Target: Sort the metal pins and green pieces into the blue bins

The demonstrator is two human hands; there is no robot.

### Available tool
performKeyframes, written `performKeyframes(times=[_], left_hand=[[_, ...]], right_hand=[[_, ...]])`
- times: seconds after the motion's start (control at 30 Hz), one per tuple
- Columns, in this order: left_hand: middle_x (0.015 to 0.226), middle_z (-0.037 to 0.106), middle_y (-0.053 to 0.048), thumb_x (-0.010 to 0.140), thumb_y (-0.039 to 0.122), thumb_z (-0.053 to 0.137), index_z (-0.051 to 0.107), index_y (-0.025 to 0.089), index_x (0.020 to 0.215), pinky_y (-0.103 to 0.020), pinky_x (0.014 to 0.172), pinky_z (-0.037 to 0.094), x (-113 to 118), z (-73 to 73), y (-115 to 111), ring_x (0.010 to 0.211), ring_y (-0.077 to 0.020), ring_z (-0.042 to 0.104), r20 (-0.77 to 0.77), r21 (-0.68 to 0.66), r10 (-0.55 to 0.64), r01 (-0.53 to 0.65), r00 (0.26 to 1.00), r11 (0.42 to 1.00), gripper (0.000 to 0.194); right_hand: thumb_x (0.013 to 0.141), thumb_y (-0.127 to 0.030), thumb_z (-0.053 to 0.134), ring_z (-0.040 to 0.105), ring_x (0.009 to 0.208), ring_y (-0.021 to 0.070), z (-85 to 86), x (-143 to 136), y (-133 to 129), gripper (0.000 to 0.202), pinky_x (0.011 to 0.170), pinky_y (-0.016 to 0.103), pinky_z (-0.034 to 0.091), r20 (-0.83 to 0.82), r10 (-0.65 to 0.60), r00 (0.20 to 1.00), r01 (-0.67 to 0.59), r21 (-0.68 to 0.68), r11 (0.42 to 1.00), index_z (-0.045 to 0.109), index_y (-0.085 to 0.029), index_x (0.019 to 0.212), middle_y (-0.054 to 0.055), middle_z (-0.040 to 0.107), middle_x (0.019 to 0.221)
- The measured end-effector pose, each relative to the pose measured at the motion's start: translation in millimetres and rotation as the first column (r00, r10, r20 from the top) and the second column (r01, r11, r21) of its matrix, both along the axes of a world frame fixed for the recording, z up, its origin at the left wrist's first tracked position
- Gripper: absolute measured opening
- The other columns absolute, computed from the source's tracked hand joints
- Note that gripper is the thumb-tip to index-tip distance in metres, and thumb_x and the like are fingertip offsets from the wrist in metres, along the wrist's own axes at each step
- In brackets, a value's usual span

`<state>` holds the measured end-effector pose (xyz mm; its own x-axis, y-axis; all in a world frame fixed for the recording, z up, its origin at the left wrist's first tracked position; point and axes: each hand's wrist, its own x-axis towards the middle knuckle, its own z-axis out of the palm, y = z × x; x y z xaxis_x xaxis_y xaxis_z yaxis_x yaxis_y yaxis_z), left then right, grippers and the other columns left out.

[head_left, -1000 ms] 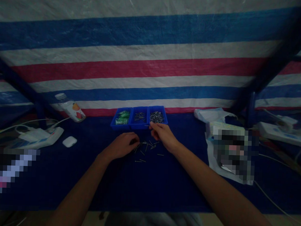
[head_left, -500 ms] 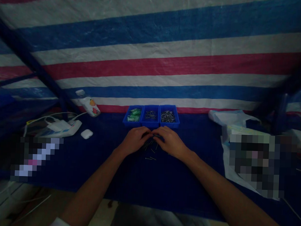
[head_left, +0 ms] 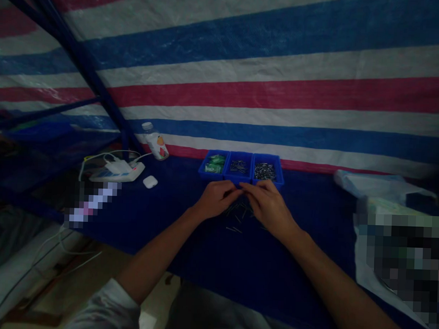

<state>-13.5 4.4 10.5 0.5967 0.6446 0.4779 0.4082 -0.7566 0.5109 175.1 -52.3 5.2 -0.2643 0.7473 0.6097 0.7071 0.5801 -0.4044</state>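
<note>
My left hand (head_left: 216, 200) and my right hand (head_left: 272, 207) meet at the fingertips just in front of three small blue bins. Both are closed in a pinch; whatever sits between the fingers is too small and dark to name. Beneath and between them, several thin screws or nails (head_left: 233, 229) lie loose on the blue table. Green and clear packets (head_left: 215, 163) fill the left bin (head_left: 202, 172). The middle bin (head_left: 234, 178) contains a few thin metal pieces (head_left: 238, 165), and the right bin (head_left: 280, 178) a denser heap of dark metal pieces (head_left: 265, 171).
On the left are a drink bottle (head_left: 157, 144), a white power strip (head_left: 134, 172) with cables, and a white earbud case (head_left: 150, 182). Plastic bags (head_left: 372, 184) lie at the right. A striped tarp (head_left: 265, 96) hangs behind the blue table (head_left: 216, 260).
My view has turned left, so the bins and table items appear further right. Both hands stay pinched together before the bins, with the fingertips shifted slightly.
</note>
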Motion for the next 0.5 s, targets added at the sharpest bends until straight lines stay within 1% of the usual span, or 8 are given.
performKeyframes(times=[0.1,0.17,0.2,0.23,0.3,0.4,0.43,0.5], left_hand=[[0.065,0.058,0.001,0.096,0.038,0.048,0.061,0.016,0.073,-0.025,0.058,0.039,-0.2,-0.1,-0.4,0.057,-0.0103,0.05,-0.009,0.008,0.024,-0.024,1.0,1.0,0.034],[0.066,0.059,0.001,0.096,0.039,0.048,0.062,0.016,0.074,-0.025,0.058,0.04,-0.6,-0.7,-0.3,0.057,-0.0101,0.051,-0.027,0.002,0.028,-0.028,0.999,1.0,0.033],[0.066,0.059,0.001,0.096,0.038,0.048,0.062,0.016,0.074,-0.025,0.059,0.04,-0.8,-0.9,-0.3,0.057,-0.0101,0.051,-0.033,0.001,0.025,-0.025,0.999,1.0,0.033],[0.067,0.059,0.001,0.095,0.038,0.048,0.061,0.017,0.074,-0.025,0.059,0.04,-1.1,-1.1,-0.3,0.058,-0.0102,0.051,-0.037,0.005,0.02,-0.02,0.999,1.0,0.033],[0.067,0.059,0.001,0.095,0.036,0.049,0.061,0.017,0.074,-0.025,0.059,0.04,-1.5,-1.2,-0.2,0.057,-0.0098,0.051,-0.032,0.017,0.012,-0.011,0.999,1.0,0.031],[0.064,0.056,0.002,0.095,0.034,0.05,0.059,0.017,0.071,-0.024,0.058,0.039,-1.8,-0.6,0.8,0.055,-0.0094,0.049,-0.045,0.037,0.011,-0.01,0.999,0.999,0.031],[0.064,0.056,0.002,0.095,0.034,0.05,0.059,0.017,0.071,-0.024,0.057,0.039,-1.8,-0.2,1.2,0.055,-0.0095,0.049,-0.052,0.038,0.008,-0.006,0.999,0.999,0.031],[0.063,0.056,0.002,0.095,0.034,0.049,0.059,0.017,0.071,-0.025,0.057,0.039,-1.6,0.8,1.9,0.056,-0.0098,0.049,-0.06,0.042,0.012,-0.009,0.998,0.999,0.031]], right_hand=[[0.094,-0.023,0.049,0.064,0.093,0.0222,3.2,3.5,1.9,0.029,0.086,0.042,0.053,-0.183,-0.058,0.981,0.05,-0.046,0.998,0.068,-0.022,0.116,0.008,0.073,0.1],[0.09,-0.026,0.055,0.067,0.091,0.0213,6.1,6.0,4.4,0.022,0.087,0.042,0.053,-0.347,-0.133,0.928,0.092,-0.132,0.987,0.07,-0.022,0.106,0.006,0.073,0.101],[0.087,-0.028,0.059,0.068,0.088,0.021,7.8,7.2,5.8,0.019,0.086,0.042,0.054,-0.443,-0.174,0.879,0.097,-0.191,0.977,0.071,-0.021,0.101,0.006,0.073,0.098],[0.084,-0.03,0.063,0.069,0.085,0.0205,9.6,8.4,7.3,0.018,0.084,0.041,0.055,-0.543,-0.213,0.812,0.084,-0.252,0.964,0.07,-0.02,0.097,0.006,0.073,0.094],[0.077,-0.032,0.069,0.069,0.079,0.019,13.6,11.2,10.0,0.02,0.08,0.038,0.057,-0.726,-0.274,0.631,-0.001,-0.354,0.935,0.068,-0.018,0.092,0.005,0.073,0.086],[0.07,-0.031,0.075,0.07,0.08,0.0166,18.1,17.7,13.0,0.024,0.079,0.033,0.057,-0.873,-0.334,0.356,-0.16,-0.408,0.899,0.067,-0.017,0.089,0.004,0.071,0.085],[0.069,-0.032,0.076,0.069,0.079,0.0154,18.7,20.5,13.6,0.025,0.077,0.031,0.057,-0.887,-0.359,0.29,-0.201,-0.424,0.883,0.066,-0.017,0.087,0.004,0.071,0.084],[0.071,-0.037,0.075,0.067,0.068,0.0126,18.1,26.8,14.5,0.025,0.065,0.026,0.056,-0.877,-0.431,0.213,-0.265,-0.476,0.838,0.064,-0.016,0.079,0.003,0.069,0.076]])
